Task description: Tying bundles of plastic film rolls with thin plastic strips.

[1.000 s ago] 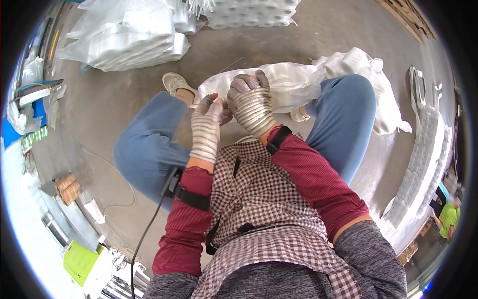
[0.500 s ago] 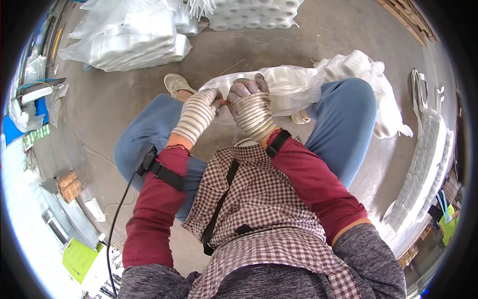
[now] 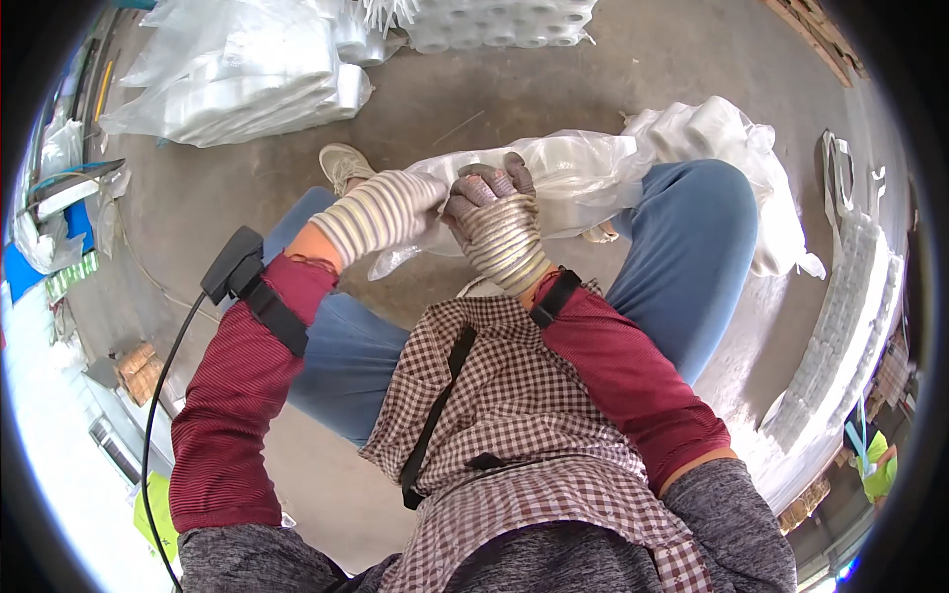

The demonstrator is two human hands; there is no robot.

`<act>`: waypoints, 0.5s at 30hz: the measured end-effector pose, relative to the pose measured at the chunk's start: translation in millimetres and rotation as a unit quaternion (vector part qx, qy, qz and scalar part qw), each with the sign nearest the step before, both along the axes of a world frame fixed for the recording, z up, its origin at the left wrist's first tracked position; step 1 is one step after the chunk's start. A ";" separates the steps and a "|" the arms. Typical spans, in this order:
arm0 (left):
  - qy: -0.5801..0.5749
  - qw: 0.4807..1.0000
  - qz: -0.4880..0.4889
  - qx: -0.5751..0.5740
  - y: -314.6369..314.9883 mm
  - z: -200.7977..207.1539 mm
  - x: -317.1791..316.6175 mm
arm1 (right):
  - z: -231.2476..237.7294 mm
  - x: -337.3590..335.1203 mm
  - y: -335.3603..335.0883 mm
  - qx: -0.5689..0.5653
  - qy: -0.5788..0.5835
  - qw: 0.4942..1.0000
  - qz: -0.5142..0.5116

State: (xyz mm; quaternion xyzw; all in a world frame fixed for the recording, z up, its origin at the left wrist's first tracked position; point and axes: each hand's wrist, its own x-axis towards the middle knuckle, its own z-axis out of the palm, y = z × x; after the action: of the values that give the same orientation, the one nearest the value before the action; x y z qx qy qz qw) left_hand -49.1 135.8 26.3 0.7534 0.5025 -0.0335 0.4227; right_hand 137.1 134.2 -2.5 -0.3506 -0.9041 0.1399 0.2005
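A clear plastic bag (image 3: 583, 163) of white rolls lies on the floor between my knees. Its loose end (image 3: 393, 260) pokes out below my left hand. My right hand (image 3: 494, 212), in a striped glove with grey fingers, is closed on the bag's gathered plastic near its left end. Close beside it, my left hand (image 3: 390, 210), in a matching glove, reaches in from the left against the bag. Its fingers are blurred and partly hidden, so their grip does not show. More white rolls in plastic (image 3: 727, 148) adjoin the bag at the right.
Bagged white rolls (image 3: 247, 94) sit on the floor at the far left, with stacked rolls (image 3: 494, 25) beside them. A long plastic-wrapped row of rolls (image 3: 835, 316) runs along the right. A black cable (image 3: 158, 395) trails from my left forearm device.
My left elbow has swung outward to the left, and the left hand has turned more sideways. The bag's loose end now shows beneath it. My right hand stays nearly in place.
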 end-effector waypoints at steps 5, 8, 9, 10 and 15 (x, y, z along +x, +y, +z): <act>-0.174 0.965 0.177 -0.089 -4.2 7.2 -4.7 | 6.0 -0.9 1.1 -0.021 0.033 0.999 0.003; -0.121 0.954 0.187 -0.200 16.0 18.5 4.6 | 4.1 -1.3 -0.4 -0.025 0.037 0.999 0.002; -0.061 0.944 0.198 -0.255 21.3 22.3 8.7 | 5.2 -1.8 -0.9 -0.027 0.037 0.999 0.003; -0.067 0.983 0.092 -0.141 11.3 -1.0 -1.6 | 6.9 -2.6 -1.3 -0.028 0.039 0.999 0.003; 0.020 0.982 -0.092 0.163 -7.4 -6.0 -11.1 | 5.7 -2.0 1.2 -0.026 0.028 0.999 0.002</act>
State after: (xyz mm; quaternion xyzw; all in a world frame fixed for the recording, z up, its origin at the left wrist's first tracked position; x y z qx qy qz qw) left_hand -60.1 128.4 20.3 0.8544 0.4382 -0.0055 0.2792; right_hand 135.1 135.3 3.2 -0.3499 -0.8950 0.1731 0.2160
